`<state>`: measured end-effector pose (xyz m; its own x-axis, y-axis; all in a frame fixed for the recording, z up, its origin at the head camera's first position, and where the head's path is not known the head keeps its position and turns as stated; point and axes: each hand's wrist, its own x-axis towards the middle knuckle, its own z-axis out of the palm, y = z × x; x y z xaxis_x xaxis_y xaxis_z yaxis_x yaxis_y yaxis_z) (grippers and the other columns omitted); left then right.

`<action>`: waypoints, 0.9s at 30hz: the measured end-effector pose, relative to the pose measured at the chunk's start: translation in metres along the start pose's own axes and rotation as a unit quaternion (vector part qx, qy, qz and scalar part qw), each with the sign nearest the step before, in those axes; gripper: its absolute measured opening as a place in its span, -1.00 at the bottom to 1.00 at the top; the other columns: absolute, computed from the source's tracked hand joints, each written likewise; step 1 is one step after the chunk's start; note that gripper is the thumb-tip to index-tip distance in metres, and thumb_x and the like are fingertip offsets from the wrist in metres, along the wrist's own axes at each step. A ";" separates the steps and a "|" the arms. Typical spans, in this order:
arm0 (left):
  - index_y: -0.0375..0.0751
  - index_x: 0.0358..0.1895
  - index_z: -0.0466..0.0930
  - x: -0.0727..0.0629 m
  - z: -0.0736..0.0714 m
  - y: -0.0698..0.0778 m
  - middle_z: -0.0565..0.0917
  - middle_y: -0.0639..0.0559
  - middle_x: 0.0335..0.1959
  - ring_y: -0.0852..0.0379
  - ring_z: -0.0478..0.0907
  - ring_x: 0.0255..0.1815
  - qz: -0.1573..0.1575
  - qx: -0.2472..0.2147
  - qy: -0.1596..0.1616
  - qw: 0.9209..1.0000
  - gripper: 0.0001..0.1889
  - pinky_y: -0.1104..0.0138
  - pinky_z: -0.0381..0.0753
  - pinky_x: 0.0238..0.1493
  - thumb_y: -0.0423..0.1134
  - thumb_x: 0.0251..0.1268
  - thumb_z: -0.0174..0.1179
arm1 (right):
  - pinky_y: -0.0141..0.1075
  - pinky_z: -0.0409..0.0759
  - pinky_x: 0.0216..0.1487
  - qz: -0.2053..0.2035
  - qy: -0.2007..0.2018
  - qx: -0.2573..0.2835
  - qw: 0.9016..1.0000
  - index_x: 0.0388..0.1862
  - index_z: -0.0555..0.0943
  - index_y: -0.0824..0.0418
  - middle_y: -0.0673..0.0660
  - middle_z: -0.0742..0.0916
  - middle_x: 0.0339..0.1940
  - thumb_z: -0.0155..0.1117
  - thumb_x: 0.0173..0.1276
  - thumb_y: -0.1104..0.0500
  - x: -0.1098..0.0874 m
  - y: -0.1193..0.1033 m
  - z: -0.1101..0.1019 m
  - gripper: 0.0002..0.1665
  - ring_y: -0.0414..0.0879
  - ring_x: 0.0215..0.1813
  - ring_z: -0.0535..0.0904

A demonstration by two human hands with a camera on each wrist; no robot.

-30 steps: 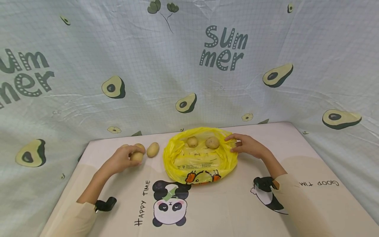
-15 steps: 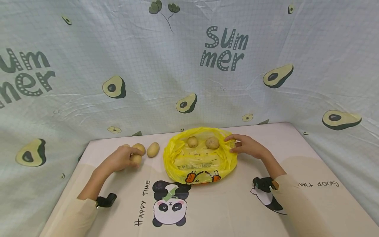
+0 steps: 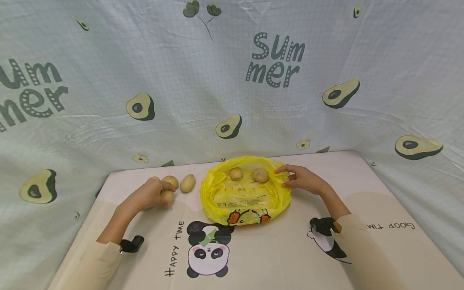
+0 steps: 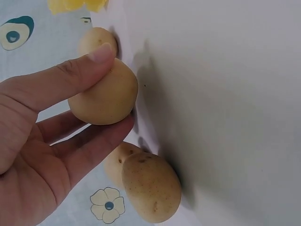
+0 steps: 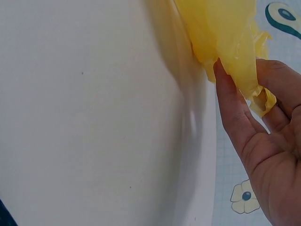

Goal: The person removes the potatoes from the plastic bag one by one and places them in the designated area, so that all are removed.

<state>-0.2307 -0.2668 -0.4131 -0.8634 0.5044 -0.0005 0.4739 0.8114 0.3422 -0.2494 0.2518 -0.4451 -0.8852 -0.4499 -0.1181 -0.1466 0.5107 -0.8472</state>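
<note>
My left hand (image 3: 150, 194) grips a potato (image 4: 106, 96) between thumb and fingers, low over the table at the left. In the head view two more potatoes lie beside it: one (image 3: 170, 182) just behind the fingers and one (image 3: 187, 183) to the right. At the middle of the table sits a yellow plastic bag (image 3: 208, 193), its mouth spread wide. Inside it are a smaller potato (image 3: 236, 174) and a larger potato (image 3: 260, 175). My right hand (image 3: 304, 179) holds the bag's right edge; the right wrist view shows yellow plastic (image 5: 235, 47) between thumb and fingers.
The left wrist view shows two potatoes close together below the hand, a front one (image 4: 153, 188) and a partly hidden one (image 4: 120, 162). A printed cloth (image 3: 188, 141) hangs behind the table (image 3: 268, 257). A black wrist camera (image 3: 132, 244) is on the left forearm.
My left hand has lowered slightly with its potato, showing more of the potato behind. My right hand and the bag have stayed in place.
</note>
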 end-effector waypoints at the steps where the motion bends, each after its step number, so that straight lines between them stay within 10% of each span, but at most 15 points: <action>1: -0.28 -0.08 0.78 0.000 0.000 0.000 0.66 -0.03 -0.31 0.09 0.34 -0.32 -0.001 0.000 0.000 1.000 -0.54 0.27 0.34 -0.29 -0.35 -0.19 0.64 | -0.21 0.64 0.03 0.000 0.000 0.001 1.000 0.32 0.54 0.15 0.26 0.48 0.42 0.37 0.39 0.27 0.000 0.000 0.000 -0.47 0.05 0.02 0.61; 27: -0.36 -0.08 0.75 -0.002 0.003 -0.006 0.73 -0.09 -0.19 -0.03 0.50 -0.12 0.009 0.024 -0.008 1.000 -0.56 0.12 0.50 -0.07 -0.35 -0.14 0.62 | -0.22 0.63 -0.01 0.000 0.001 -0.008 1.000 0.32 0.55 0.15 0.26 0.48 0.42 0.36 0.38 0.29 0.002 0.002 0.001 -0.47 0.03 -0.05 0.59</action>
<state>-0.2308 -0.2719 -0.4183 -0.8520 0.5235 -0.0097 0.4974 0.8150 0.2971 -0.2512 0.2513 -0.4469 -0.8857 -0.4493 -0.1168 -0.1540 0.5216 -0.8392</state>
